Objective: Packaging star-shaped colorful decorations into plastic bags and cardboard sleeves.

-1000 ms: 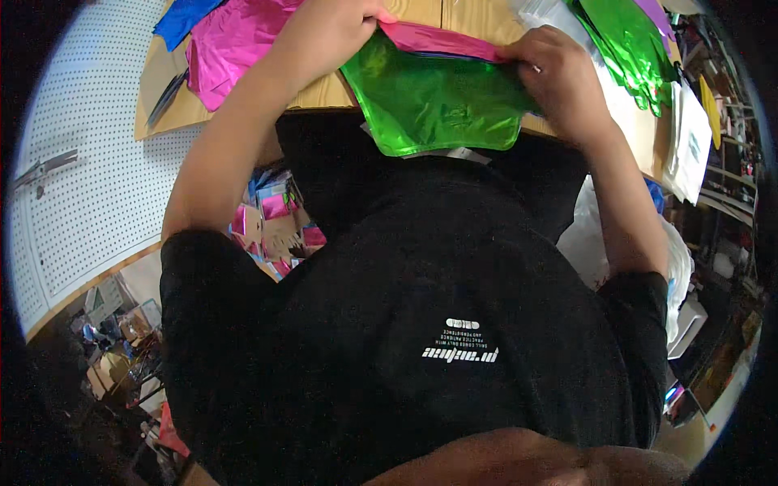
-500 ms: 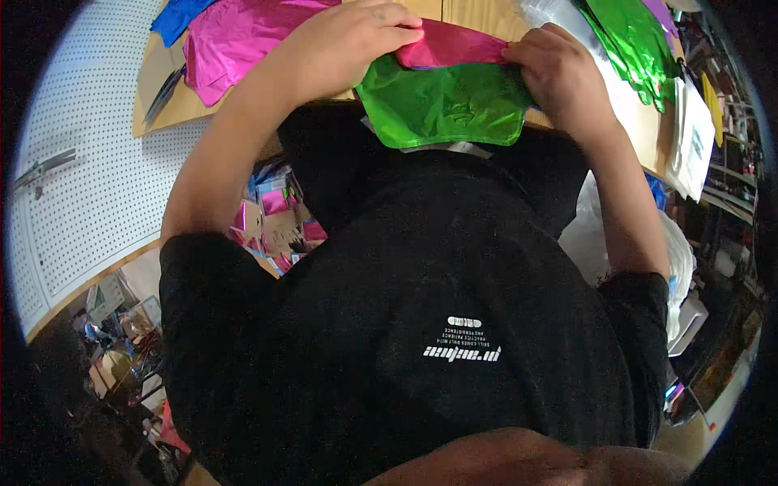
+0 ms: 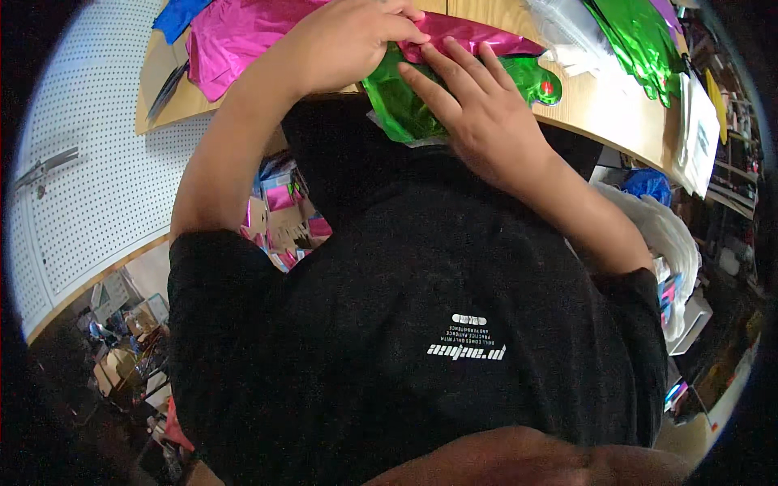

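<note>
A shiny piece of foil lies at the near edge of the wooden table, with a green part (image 3: 397, 101) hanging over the edge and a pink-red part (image 3: 494, 39) folded along its far side. Thumb and fingers of my left hand (image 3: 348, 40) close on the foil's left end, at the pink part. Across the middle of it rests my right hand (image 3: 494, 117), fingers spread and flat, fingertips on the fold. Past this hand, a rounded green end with a red spot (image 3: 547, 87) sticks out to the right. My right hand hides the middle of the green part.
Bright pink foil (image 3: 235, 44) and blue foil (image 3: 180, 20) lie at the table's left. On the right are clear plastic bags (image 3: 571, 28), a pile of green foil (image 3: 636, 49) and white sheets (image 3: 695, 121) hanging at the edge. A box of pink and brown pieces (image 3: 288, 219) sits below.
My right hand has let go of the foil's right corner and moved left and nearer, flattening onto its middle. The rounded green end now shows at the right. My left hand stays at the left end.
</note>
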A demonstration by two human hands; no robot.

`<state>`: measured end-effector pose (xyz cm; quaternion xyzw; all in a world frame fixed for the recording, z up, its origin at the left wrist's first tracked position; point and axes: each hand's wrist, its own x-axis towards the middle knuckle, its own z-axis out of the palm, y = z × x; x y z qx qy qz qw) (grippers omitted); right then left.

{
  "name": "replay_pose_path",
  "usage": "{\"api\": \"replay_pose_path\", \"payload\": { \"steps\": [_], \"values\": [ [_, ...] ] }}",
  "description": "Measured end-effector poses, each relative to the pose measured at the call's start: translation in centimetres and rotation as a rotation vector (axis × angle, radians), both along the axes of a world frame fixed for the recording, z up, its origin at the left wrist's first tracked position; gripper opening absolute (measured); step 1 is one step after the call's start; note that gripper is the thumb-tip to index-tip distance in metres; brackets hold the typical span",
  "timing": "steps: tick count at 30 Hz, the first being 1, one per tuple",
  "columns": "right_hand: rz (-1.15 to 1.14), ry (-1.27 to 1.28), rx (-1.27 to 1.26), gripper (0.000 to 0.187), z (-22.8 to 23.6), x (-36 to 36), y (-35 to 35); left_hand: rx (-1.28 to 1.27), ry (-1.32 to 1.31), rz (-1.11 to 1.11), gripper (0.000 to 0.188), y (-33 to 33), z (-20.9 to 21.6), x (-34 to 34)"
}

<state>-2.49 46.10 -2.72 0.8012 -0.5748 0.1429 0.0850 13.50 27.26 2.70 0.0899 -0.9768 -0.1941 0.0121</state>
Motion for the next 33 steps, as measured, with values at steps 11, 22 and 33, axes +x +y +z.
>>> {"api": "replay_pose_path", "payload": {
  "steps": [11, 22, 33],
  "values": [
    [0.059, -0.329, 0.031, 0.027, 3.3, -1.8, -1.4, 0.248, -0.022, 0.031, 0.034, -0.9, 0.5, 1.0],
    [-0.016, -0.307, 0.075, 0.017, 3.6, -3.3, -3.7, 0.231, 0.04, -0.134, 0.047, -1.5, 0.5, 1.2],
    [-0.137, -0.272, 0.004, 0.022, 1.6, -5.8, -4.4, 0.107, 0.237, 0.129, 0.027, 0.3, -2.1, 0.4]
  ]
}}
